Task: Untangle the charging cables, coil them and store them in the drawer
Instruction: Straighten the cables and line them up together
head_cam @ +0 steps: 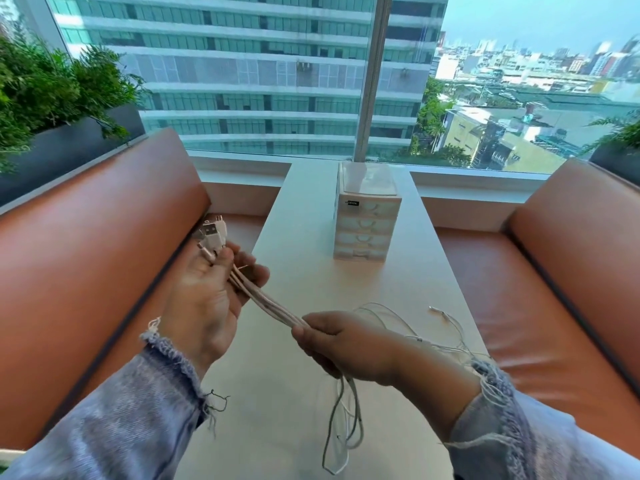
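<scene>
A bundle of white charging cables (273, 306) stretches between my two hands above the white table (298, 216). My left hand (207, 296), palm up, holds the bundle near the USB plugs (213, 233), its fingers curled loosely round the cords. My right hand (343, 344) grips the bundle in a fist lower down. Below that fist the cables hang in loops (343, 427), and more thin loops lie on the table to the right, one connector end (434, 309) lying loose. A small plastic drawer unit (363, 216) with several shut drawers stands at mid-table.
Orange-brown padded benches (86, 271) flank the narrow table on both sides. A window with a vertical post (372, 77) stands behind the drawer unit. Dark planters with green plants (45, 95) sit behind the bench backs on the left and far right.
</scene>
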Action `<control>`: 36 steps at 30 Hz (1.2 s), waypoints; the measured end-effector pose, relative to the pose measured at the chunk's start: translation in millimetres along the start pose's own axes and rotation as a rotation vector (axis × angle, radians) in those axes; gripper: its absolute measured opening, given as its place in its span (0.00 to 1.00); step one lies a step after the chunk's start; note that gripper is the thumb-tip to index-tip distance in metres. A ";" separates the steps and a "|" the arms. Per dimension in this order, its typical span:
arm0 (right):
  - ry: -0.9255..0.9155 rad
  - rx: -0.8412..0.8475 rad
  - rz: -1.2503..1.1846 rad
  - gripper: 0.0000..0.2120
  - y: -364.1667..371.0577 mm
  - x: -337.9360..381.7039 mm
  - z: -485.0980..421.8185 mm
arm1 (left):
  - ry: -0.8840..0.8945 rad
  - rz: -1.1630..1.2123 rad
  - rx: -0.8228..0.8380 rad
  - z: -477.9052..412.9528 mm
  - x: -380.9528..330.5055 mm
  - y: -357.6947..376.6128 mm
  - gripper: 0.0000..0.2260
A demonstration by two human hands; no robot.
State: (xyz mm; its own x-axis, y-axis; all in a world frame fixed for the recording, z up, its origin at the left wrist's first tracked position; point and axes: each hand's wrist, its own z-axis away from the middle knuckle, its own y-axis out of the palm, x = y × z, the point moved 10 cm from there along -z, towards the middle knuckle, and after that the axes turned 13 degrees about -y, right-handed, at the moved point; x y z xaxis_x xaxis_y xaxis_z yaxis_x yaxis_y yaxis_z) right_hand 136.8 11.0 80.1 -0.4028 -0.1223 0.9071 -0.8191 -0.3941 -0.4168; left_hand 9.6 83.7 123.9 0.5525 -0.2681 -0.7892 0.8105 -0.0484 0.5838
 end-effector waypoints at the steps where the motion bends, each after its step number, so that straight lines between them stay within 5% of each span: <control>1: 0.004 0.028 0.048 0.14 0.5 3.2 -0.8 | 0.010 -0.017 -0.009 1.8 1.2 0.7 0.10; 6: -0.119 -0.101 -0.055 0.09 -0.3 44.3 -20.8 | -0.030 -0.150 0.060 15.3 28.8 22.3 0.08; 9: -0.152 -0.228 0.141 0.12 -16.2 52.5 -26.7 | -0.075 -0.121 0.133 17.0 35.5 31.5 0.10; 13: -0.045 -0.167 0.360 0.11 -27.0 38.1 -24.4 | -0.104 -0.225 0.231 22.9 44.7 37.4 0.12; 15: 0.006 -0.085 0.456 0.13 -25.0 28.9 -21.1 | -0.174 -0.307 0.307 24.9 53.8 37.7 0.05; 18: 0.029 -0.053 0.464 0.15 -32.1 26.4 -9.5 | -0.317 -0.387 0.401 26.3 49.7 33.5 0.23; 20: -0.017 0.007 0.656 0.13 -33.7 36.0 -6.1 | -0.384 -0.414 0.323 23.6 39.6 26.2 0.29; 23: -0.115 0.093 0.891 0.08 -26.6 50.1 -5.3 | -0.343 -0.834 0.160 17.0 25.0 17.6 0.20; 25: -0.130 0.127 1.005 0.09 -22.2 51.2 -6.0 | -0.109 -1.360 0.126 14.4 6.8 27.1 0.07; 28: -0.155 0.106 1.060 0.12 -21.6 53.6 -8.2 | 0.080 -1.959 0.192 21.9 19.4 44.3 0.15; 31: -0.211 0.047 1.004 0.11 -23.8 61.5 -8.7 | 0.037 -2.041 0.276 31.6 49.8 54.6 0.08; 34: -0.195 -0.012 0.921 0.11 -31.7 59.1 -7.7 | 0.030 -1.908 0.273 30.7 53.2 56.2 0.13; 36: -0.107 0.000 0.646 0.16 -38.4 44.6 -5.3 | 0.032 -1.856 0.293 30.3 53.4 55.2 0.11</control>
State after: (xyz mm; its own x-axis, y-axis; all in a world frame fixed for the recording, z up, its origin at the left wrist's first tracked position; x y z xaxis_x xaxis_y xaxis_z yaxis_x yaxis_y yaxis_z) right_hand 148.1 25.5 136.2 -0.7705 -0.4247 0.4753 -0.4262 -0.2111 -0.8797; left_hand 77.9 37.6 119.8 -0.8679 0.3265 -0.3743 0.2517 -0.3605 -0.8981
